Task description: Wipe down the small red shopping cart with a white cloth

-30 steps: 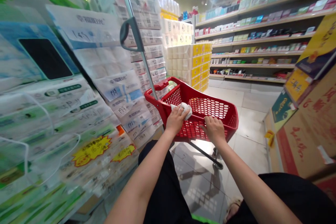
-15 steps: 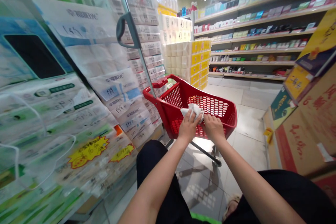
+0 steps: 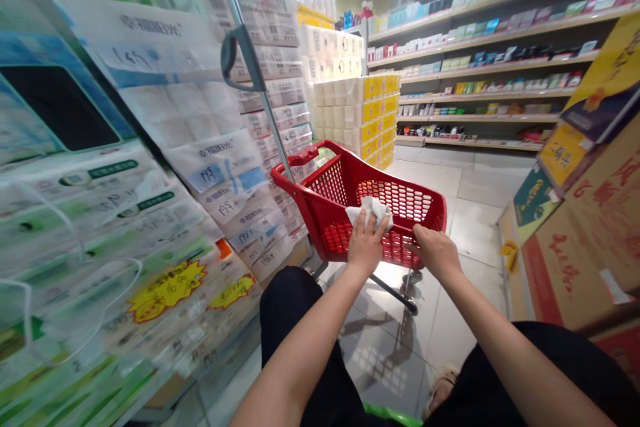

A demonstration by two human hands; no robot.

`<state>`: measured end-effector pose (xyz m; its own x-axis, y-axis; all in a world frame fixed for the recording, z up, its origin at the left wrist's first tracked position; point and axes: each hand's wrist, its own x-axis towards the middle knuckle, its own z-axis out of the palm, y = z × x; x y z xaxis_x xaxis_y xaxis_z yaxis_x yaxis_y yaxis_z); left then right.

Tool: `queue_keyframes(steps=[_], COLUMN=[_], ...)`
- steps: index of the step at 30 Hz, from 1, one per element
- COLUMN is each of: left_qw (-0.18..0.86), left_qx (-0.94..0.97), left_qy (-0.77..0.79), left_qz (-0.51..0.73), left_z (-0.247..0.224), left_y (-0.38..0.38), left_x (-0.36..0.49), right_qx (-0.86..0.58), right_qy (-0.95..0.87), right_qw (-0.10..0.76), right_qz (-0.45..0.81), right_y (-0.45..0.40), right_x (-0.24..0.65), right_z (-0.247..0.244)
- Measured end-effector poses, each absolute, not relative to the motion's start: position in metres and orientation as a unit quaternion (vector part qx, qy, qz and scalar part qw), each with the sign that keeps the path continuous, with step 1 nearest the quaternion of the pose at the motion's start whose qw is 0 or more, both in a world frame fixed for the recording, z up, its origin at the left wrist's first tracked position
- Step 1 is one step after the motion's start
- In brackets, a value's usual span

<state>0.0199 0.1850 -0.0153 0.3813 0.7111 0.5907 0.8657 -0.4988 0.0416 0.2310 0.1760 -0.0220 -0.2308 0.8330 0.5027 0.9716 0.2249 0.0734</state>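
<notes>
A red plastic shopping basket on wheels [image 3: 320, 227] stands in front of me, its long metal pull handle [image 3: 243, 60] raised at the left. My left hand [image 3: 366, 243] presses a crumpled white tissue [image 3: 370, 205] over the basket's near rim, fingers bent across it. Farther right on the same rim, my right hand [image 3: 438, 252] is closed around the edge, thumb on top. Its other fingers are partly hidden. Through the perforated walls no goods can be made out inside the basket.
Stacked packs of tissue paper [image 3: 235, 167] line the left side, with a black-screened device [image 3: 65, 107] and a white cable [image 3: 31, 307] on them. Cardboard boxes [image 3: 575, 260] are piled at the right. Stocked shelves [image 3: 480, 70] stand behind, and tiled floor [image 3: 470, 227] lies between.
My right hand has moved right along the rim, away from the tissue, and now grips the edge. The left hand stays on the tissue, shifted slightly right.
</notes>
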Motion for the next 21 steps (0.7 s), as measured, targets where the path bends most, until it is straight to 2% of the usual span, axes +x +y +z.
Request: queue_keyframes(steps=[4,8,15,21], left_qw=[0.122,0.128,0.168,0.129], left_qx=[-0.849,-0.883,-0.818,-0.799], left_qy=[-0.435,-0.39,-0.506,-0.526], left_qz=[-0.275,-0.227,-0.218,-0.26], left_z=[-0.021,-0.011,0.01,-0.013], left_y=[0.17,0.175,0.2,0.184], left_x=[0.046,0.016,-0.057,0.002], right_qx=[-0.575,-0.571,-0.573,-0.577], right_qy=[-0.764,-0.763,-0.763,-0.758], right_qw=[0.216,0.227,0.226,0.232], right_qz=[-0.197,-0.2,-0.197,-0.194], right_y=[0.173,0.172,0.177,0.178], right_x=[0.225,0.225,0.218,0.201], right_z=[-0.025,-0.028,-0.033,-0.033])
